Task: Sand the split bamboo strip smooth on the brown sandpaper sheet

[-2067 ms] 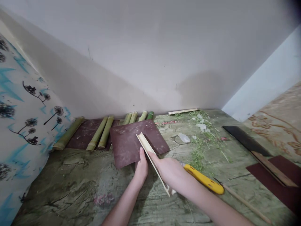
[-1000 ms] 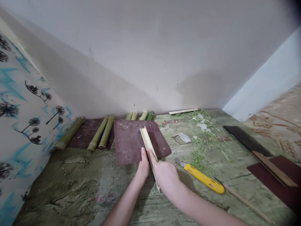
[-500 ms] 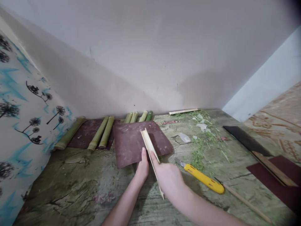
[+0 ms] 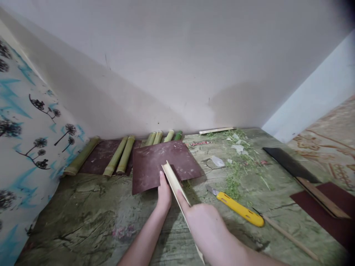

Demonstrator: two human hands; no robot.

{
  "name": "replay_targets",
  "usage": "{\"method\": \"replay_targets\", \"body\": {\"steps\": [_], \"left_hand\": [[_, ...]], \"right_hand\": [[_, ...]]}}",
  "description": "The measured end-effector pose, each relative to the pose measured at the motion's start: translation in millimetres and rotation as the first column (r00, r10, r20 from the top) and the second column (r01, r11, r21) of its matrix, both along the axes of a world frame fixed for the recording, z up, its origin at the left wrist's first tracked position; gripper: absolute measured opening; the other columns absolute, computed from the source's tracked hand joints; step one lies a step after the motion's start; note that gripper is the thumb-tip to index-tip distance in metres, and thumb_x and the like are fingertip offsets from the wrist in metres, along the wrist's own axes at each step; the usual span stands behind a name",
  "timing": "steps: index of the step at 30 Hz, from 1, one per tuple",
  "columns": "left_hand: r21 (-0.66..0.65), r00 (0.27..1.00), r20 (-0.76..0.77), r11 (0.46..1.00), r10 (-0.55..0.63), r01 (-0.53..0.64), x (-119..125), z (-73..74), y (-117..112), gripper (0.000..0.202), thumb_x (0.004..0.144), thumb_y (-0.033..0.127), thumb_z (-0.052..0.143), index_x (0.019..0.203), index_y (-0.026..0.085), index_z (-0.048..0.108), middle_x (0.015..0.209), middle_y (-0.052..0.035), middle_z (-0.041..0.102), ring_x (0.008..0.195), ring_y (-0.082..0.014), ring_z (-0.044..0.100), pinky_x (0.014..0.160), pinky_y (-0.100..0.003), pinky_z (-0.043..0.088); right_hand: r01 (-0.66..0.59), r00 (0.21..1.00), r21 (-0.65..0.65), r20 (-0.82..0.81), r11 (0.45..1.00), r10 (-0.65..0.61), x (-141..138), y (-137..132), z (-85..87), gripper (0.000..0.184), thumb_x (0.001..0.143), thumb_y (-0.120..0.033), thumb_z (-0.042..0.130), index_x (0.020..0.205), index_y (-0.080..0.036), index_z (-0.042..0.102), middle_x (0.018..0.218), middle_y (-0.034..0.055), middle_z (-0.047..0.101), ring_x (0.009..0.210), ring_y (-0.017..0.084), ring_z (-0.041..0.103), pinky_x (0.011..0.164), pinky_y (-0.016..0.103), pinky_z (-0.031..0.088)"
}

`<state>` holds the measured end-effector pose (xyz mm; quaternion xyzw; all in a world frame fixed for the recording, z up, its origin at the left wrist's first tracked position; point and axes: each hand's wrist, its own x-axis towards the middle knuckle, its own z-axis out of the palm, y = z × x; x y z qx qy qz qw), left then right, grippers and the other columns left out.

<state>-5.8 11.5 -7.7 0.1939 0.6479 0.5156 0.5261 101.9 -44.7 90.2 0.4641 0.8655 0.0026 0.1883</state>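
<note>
While my right hand [image 4: 206, 225] closes its grip around the near half of the bamboo strip [image 4: 174, 181], forefinger laid along it, I see this pale split piece running away from me at a slant. Its far end is over the near edge of the sandpaper sheet [image 4: 155, 160]; whether it presses on the sheet I cannot tell. My left hand [image 4: 164, 193] lies just left of the strip with its grip spread flat, fingers straight and together, the tips on the brown sheet's near edge. The sheet rests on the green mottled floor [image 4: 83, 214]. Behind it, green bamboo stalks [image 4: 122, 155] lie side by side near the wall, some on a second dark sheet [image 4: 97, 159]. To the right of my hands a yellow utility knife [image 4: 240, 209] lies with its blade toward the sandpaper, green shavings [image 4: 235, 173] scattered beyond it. Farther right lie a thin stick [image 4: 288, 238], a dark cleaver [image 4: 291, 164] and another brown sheet [image 4: 330, 218].
</note>
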Motion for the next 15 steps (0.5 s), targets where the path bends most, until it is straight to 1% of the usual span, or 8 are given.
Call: {"method": "replay_targets", "body": {"steps": [2, 4, 8, 10, 13, 15], "left_hand": [[0.031, 0.998, 0.061, 0.999, -0.009, 0.007, -0.2, -1.4, 0.0, 0.073, 0.069, 0.069, 0.027, 0.070, 0.009, 0.066, 0.065, -0.0134, 0.065, 0.066, -0.0237, 0.062, 0.062, -0.031, 0.048], [0.053, 0.996, 0.092, 0.999, -0.004, -0.001, -0.5, -2.0, 0.0, 0.072, 0.068, 0.070, 0.026, 0.067, 0.010, 0.066, 0.062, -0.0121, 0.065, 0.063, -0.0223, 0.062, 0.061, -0.029, 0.048], [0.065, 0.995, 0.102, 0.998, -0.004, -0.002, -1.5, -2.5, 0.4, 0.073, 0.069, 0.070, 0.025, 0.066, 0.010, 0.066, 0.061, -0.0114, 0.065, 0.062, -0.0219, 0.062, 0.060, -0.029, 0.048], [0.074, 0.996, 0.086, 0.997, -0.019, 0.012, -2.0, -3.2, 0.4, 0.074, 0.069, 0.070, 0.024, 0.070, 0.009, 0.066, 0.062, -0.0116, 0.065, 0.064, -0.0226, 0.062, 0.062, -0.030, 0.048], [0.035, 1.000, 0.015, 0.999, -0.012, 0.012, -2.7, -4.4, 0.0, 0.074, 0.069, 0.069, 0.026, 0.081, 0.009, 0.066, 0.070, -0.0120, 0.066, 0.072, -0.0241, 0.062, 0.067, -0.032, 0.048], [0.000, 0.999, -0.052, 1.000, 0.016, -0.016, -2.9, -4.5, 0.1, 0.072, 0.070, 0.068, 0.028, 0.088, 0.009, 0.065, 0.078, -0.0123, 0.067, 0.079, -0.0249, 0.061, 0.071, -0.033, 0.047]], "right_hand": [[-0.004, 1.000, 0.006, 0.004, 1.000, 0.004, 1.2, -5.2, 4.3, 0.073, 0.066, -0.002, 0.055, 0.132, -0.006, 0.022, 0.054, 0.0078, 0.061, 0.046, 0.022, 0.060, 0.043, 0.027, 0.046], [-0.023, 1.000, -0.006, 0.010, 1.000, 0.024, 1.7, -7.4, 4.8, 0.073, 0.067, -0.001, 0.053, 0.132, -0.005, 0.020, 0.054, 0.0072, 0.061, 0.046, 0.022, 0.060, 0.043, 0.027, 0.046], [-0.026, 1.000, 0.009, -0.007, 1.000, 0.026, 0.8, -5.5, -2.9, 0.073, 0.067, 0.000, 0.052, 0.133, -0.006, 0.019, 0.054, 0.0066, 0.062, 0.047, 0.020, 0.060, 0.044, 0.024, 0.045], [-0.037, 0.999, -0.002, -0.019, 0.999, 0.037, 0.1, -1.8, -6.0, 0.077, 0.065, -0.002, 0.056, 0.133, -0.007, 0.019, 0.055, 0.0067, 0.062, 0.047, 0.019, 0.060, 0.044, 0.023, 0.045], [-0.060, 0.998, -0.059, -0.040, 0.996, 0.057, 0.6, 7.2, -4.5, 0.088, 0.058, -0.006, 0.065, 0.133, -0.007, 0.019, 0.057, 0.0068, 0.063, 0.048, 0.021, 0.059, 0.045, 0.024, 0.045], [-0.002, 0.991, -0.109, -0.135, 0.994, -0.012, 2.8, 14.0, -0.2, 0.083, 0.060, -0.008, 0.064, 0.132, -0.010, 0.023, 0.057, 0.0069, 0.064, 0.048, 0.021, 0.059, 0.045, 0.023, 0.043]]}}
